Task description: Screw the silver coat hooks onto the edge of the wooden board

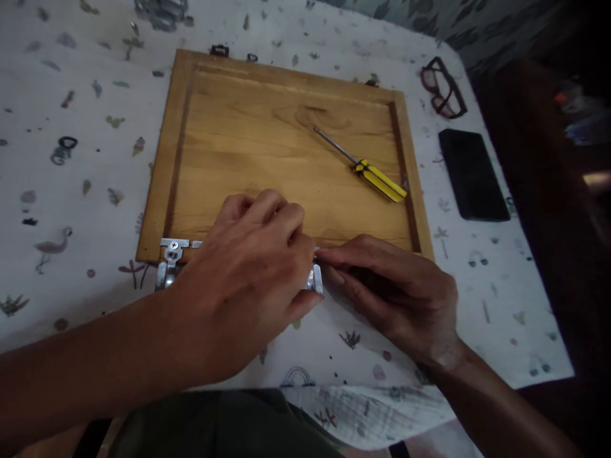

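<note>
A shallow framed wooden panel (281,146) lies on the table, with a shiny metal fitting (172,254) along its near edge. One screw head shows on the fitting's left end plate. My left hand (258,267) is bent over the fitting's middle, fingers curled and thumb by its right end, hiding most of it. Beside that right end, my right hand (391,286) pinches thumb and forefinger together at the panel's edge; anything between the fingertips is too small to make out. A screwdriver (379,181) with a yellow and black handle rests inside the panel's frame.
A patterned cloth (95,210) covers the table. Glasses (443,89) and a dark phone (473,175) lie to the right of the panel. Small dark metal hardware (219,50) sits at the panel's far edge. Some metal pieces (162,13) lie at the far left.
</note>
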Available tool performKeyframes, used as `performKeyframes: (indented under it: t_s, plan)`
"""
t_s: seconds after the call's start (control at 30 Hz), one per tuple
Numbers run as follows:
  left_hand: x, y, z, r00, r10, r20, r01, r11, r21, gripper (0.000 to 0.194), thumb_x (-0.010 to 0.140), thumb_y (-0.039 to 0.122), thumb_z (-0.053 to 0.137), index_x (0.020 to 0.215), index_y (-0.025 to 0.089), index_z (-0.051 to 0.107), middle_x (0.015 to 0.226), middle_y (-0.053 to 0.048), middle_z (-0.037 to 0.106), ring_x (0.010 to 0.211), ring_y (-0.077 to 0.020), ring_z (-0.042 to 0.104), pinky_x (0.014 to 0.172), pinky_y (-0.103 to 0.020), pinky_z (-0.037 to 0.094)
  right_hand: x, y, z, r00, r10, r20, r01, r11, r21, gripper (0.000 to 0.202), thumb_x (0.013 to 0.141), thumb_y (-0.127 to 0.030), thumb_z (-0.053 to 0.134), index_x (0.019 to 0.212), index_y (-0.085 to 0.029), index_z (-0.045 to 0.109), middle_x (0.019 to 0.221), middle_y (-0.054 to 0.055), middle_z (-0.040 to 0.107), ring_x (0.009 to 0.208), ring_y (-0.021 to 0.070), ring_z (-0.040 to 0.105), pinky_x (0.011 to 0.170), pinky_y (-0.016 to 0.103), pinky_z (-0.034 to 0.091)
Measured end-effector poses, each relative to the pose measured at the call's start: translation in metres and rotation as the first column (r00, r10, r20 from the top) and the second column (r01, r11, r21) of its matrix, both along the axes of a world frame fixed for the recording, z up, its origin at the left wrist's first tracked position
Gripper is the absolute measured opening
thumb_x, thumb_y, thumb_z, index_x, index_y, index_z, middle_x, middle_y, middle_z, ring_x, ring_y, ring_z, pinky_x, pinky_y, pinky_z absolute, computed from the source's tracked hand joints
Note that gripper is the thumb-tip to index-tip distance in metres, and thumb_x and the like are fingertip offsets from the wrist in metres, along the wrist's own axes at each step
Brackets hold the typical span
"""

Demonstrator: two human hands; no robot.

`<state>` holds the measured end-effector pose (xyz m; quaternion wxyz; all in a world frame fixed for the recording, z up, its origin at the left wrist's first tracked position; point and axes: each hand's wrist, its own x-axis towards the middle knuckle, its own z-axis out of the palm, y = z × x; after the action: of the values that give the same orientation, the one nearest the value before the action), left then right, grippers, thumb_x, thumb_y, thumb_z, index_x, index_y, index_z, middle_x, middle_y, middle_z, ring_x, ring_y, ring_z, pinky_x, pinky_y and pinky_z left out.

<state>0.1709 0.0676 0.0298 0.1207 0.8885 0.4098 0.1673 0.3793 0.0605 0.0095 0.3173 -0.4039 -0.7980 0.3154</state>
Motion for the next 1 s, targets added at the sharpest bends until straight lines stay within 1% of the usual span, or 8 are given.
performKeyframes:
  t_s: [0.07,0.13,0.27,0.37,0.47,0.63,0.87,1.0]
  plan:
    - [-0.0006,0.0,-0.0001,1.0,-0.01,0.001,0.01,1.0,0.007,0.02,0.085,0.035,0.073,0.084,0.016,0.068,0.094,-0.008,0.064,0.101,-0.0311,0.058,0.085,-0.049,0.046,0.001,-0.0022,-0.0005,0.998,-0.053,-0.023,0.053,0.998,0.014,0.032,0.088,-0.01,0.066,0.113,-0.029,0.068,0.091,0.0,0.071,0.08,0.0103,0.066,0.065,0.025,0.053]
    - [-0.0012,0.0001,-0.0002,1.0,-0.015,-0.007,0.015,1.0,0.016,0.02,0.085,0.035,0.073,0.085,0.015,0.069,0.095,-0.008,0.064,0.101,-0.0314,0.058,0.084,-0.049,0.046,0.0014,-0.0037,-0.0005,0.997,-0.074,-0.034,0.076,0.996,0.037,0.033,0.088,-0.008,0.065,0.112,-0.03,0.068,0.091,0.0,0.071,0.08,0.0107,0.066,0.065,0.026,0.053]
    - [-0.002,0.0004,-0.0004,1.0,-0.014,-0.02,0.015,1.0,0.024,0.019,0.087,0.035,0.071,0.086,0.016,0.068,0.095,-0.008,0.064,0.101,-0.031,0.057,0.085,-0.049,0.046,0.0012,-0.0043,-0.0005,1.0,-0.029,0.001,0.029,0.993,0.117,0.033,0.087,-0.005,0.065,0.11,-0.028,0.068,0.094,0.002,0.071,0.081,0.0132,0.068,0.066,0.028,0.057]
    - [-0.0022,0.0,-0.0003,1.0,-0.017,-0.017,0.017,1.0,0.018,0.018,0.088,0.035,0.069,0.086,0.016,0.068,0.096,-0.008,0.064,0.102,-0.0306,0.056,0.086,-0.049,0.045,0.0025,-0.0042,-0.0026,0.999,-0.045,0.026,0.04,0.982,0.187,0.029,0.085,-0.006,0.067,0.107,-0.026,0.069,0.096,0.004,0.07,0.084,0.0142,0.068,0.068,0.029,0.06]
    - [-0.0021,-0.0004,0.0,1.0,-0.015,-0.016,0.015,1.0,0.014,0.018,0.089,0.034,0.068,0.087,0.016,0.069,0.096,-0.008,0.064,0.102,-0.0305,0.057,0.087,-0.049,0.045,0.0046,-0.0049,-0.0053,0.997,-0.049,0.062,0.034,0.975,0.218,0.026,0.085,-0.006,0.068,0.106,-0.022,0.07,0.1,0.005,0.069,0.088,0.0125,0.067,0.073,0.027,0.061]
    - [-0.0012,-0.0001,-0.0005,1.0,-0.012,-0.017,0.012,1.0,0.026,0.019,0.086,0.035,0.071,0.085,0.016,0.069,0.094,-0.008,0.064,0.1,-0.0308,0.058,0.085,-0.049,0.046,0.0043,-0.0053,-0.0072,0.998,0.007,0.068,-0.023,0.971,0.237,0.027,0.085,-0.004,0.068,0.108,-0.018,0.069,0.104,0.005,0.068,0.093,0.0102,0.066,0.079,0.024,0.061]
    - [-0.0014,-0.0001,0.0004,1.0,-0.009,-0.017,0.01,1.0,0.024,0.017,0.088,0.033,0.069,0.085,0.016,0.068,0.095,-0.008,0.064,0.1,-0.0306,0.057,0.084,-0.049,0.046,0.0035,-0.0052,-0.0044,0.997,-0.011,0.079,-0.006,0.975,0.221,0.029,0.084,-0.004,0.068,0.108,-0.021,0.069,0.102,0.005,0.068,0.091,0.0117,0.066,0.078,0.026,0.062]
    - [-0.0012,-0.0004,0.0011,1.0,-0.006,-0.016,0.006,1.0,0.006,0.017,0.09,0.032,0.067,0.085,0.015,0.069,0.096,-0.008,0.064,0.102,-0.0313,0.057,0.086,-0.05,0.046,0.0023,-0.0047,-0.0033,0.997,-0.027,0.079,0.006,0.968,0.253,0.031,0.084,-0.003,0.069,0.111,-0.018,0.067,0.101,0.005,0.068,0.089,0.0096,0.066,0.077,0.022,0.06]
